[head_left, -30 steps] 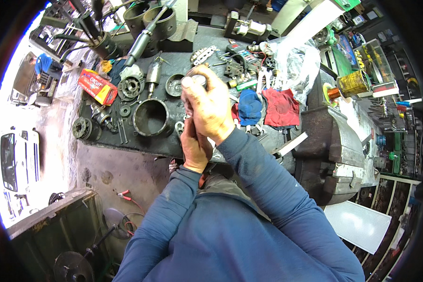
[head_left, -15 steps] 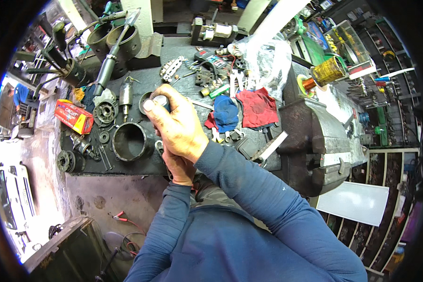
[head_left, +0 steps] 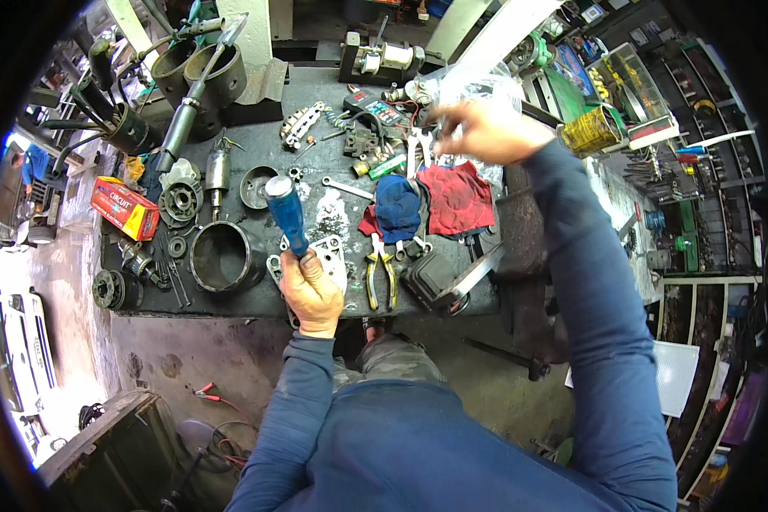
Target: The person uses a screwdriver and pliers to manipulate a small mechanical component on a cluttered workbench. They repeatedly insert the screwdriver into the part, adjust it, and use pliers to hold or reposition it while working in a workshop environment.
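A blue handle with a metal cap (head_left: 287,213), apparently a screwdriver's, stands up from my left hand (head_left: 310,292), whose fingers are wrapped round its lower part. Beneath this hand a pale metal plate with holes (head_left: 334,263) lies on the bench. My right hand (head_left: 474,128) is raised over the spanners (head_left: 418,149) and a clear plastic bag, its fingers loosely bent apart with nothing visible in them. Blue (head_left: 396,205) and red rags (head_left: 459,194), yellow-handled pliers (head_left: 373,273) and a dark box (head_left: 431,280) lie between and below the hands.
Metal cylinders (head_left: 218,81), a hollow ring (head_left: 222,252), an orange box (head_left: 124,206) and loose parts crowd the black bench (head_left: 307,87). A large vice (head_left: 525,222) sits at the right. Another person in blue (head_left: 34,164) is at far left.
My hands were clasped together earlier. They have parted: the right has swung up and rightward, while the left keeps the blue handle, now fully exposed. The view has shifted slightly.
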The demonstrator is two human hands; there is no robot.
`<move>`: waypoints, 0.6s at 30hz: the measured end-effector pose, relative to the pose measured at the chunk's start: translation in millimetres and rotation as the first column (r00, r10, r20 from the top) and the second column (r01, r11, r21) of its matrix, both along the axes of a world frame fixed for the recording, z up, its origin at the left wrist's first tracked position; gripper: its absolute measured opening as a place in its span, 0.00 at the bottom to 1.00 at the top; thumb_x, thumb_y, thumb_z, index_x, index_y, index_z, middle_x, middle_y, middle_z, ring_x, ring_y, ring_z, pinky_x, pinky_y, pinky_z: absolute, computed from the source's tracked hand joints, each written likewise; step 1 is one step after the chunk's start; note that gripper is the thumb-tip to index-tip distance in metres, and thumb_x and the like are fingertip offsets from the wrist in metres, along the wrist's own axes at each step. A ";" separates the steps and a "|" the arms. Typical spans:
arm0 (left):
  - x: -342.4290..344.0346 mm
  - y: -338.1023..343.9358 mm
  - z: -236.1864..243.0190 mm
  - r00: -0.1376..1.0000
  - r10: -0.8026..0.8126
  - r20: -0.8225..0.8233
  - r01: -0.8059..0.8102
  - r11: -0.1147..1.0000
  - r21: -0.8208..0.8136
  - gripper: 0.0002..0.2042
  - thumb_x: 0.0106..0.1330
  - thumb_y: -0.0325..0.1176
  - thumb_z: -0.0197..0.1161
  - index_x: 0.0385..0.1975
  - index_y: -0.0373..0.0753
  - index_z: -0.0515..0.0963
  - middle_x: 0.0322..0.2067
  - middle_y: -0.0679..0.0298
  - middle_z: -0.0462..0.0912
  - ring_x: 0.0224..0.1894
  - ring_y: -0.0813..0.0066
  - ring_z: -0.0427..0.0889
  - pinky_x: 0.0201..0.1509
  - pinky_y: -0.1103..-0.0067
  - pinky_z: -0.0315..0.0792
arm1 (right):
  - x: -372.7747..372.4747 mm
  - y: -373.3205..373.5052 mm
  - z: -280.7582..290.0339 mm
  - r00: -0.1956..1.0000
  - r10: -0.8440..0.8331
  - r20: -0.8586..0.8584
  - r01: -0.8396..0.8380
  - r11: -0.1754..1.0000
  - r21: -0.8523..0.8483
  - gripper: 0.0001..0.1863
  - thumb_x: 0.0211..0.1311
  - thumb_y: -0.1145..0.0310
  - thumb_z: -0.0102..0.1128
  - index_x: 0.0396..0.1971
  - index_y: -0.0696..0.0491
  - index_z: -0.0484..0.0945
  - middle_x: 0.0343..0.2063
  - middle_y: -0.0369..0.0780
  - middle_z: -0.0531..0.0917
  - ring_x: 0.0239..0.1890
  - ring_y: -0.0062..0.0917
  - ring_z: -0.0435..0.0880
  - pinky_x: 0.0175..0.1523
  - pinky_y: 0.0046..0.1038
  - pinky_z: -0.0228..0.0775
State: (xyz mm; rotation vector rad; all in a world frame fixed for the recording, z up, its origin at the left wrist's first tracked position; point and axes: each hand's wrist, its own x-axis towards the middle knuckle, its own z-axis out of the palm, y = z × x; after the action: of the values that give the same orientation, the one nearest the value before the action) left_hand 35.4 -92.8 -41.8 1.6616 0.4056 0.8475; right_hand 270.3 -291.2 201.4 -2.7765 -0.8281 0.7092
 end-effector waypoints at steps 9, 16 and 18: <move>-2.4 -3.9 3.2 0.997 -0.023 0.074 0.033 0.990 -0.138 0.16 0.85 0.44 0.53 0.49 0.35 0.73 0.34 0.71 0.72 0.31 0.83 0.69 0.33 0.83 0.64 | -0.7 -20.7 -164.8 0.855 0.502 0.126 -0.446 0.838 -0.315 0.18 0.69 0.65 0.61 0.57 0.45 0.84 0.42 0.47 0.91 0.46 0.45 0.92 0.48 0.46 0.84; -6.1 -6.2 9.0 0.999 -0.001 0.039 0.008 0.981 -0.193 0.16 0.85 0.44 0.54 0.48 0.35 0.73 0.32 0.73 0.71 0.30 0.84 0.68 0.32 0.83 0.63 | 66.6 -27.0 -36.6 0.858 0.327 0.396 -0.061 0.831 -0.553 0.20 0.60 0.71 0.67 0.54 0.54 0.83 0.43 0.52 0.89 0.49 0.47 0.90 0.52 0.45 0.84; -6.6 -6.3 9.2 0.999 -0.012 0.031 0.017 0.988 -0.151 0.15 0.85 0.45 0.54 0.48 0.36 0.73 0.30 0.73 0.70 0.29 0.85 0.68 0.31 0.83 0.62 | 34.9 -20.6 12.6 0.734 0.226 0.641 0.027 0.932 -0.360 0.24 0.62 0.68 0.70 0.58 0.56 0.79 0.43 0.52 0.88 0.47 0.48 0.90 0.51 0.46 0.83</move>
State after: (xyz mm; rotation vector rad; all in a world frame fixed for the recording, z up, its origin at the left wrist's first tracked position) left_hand 28.8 -99.0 -32.6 1.5087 0.4259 0.8106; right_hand 305.2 -311.8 214.0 -3.3826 -1.0535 -0.2365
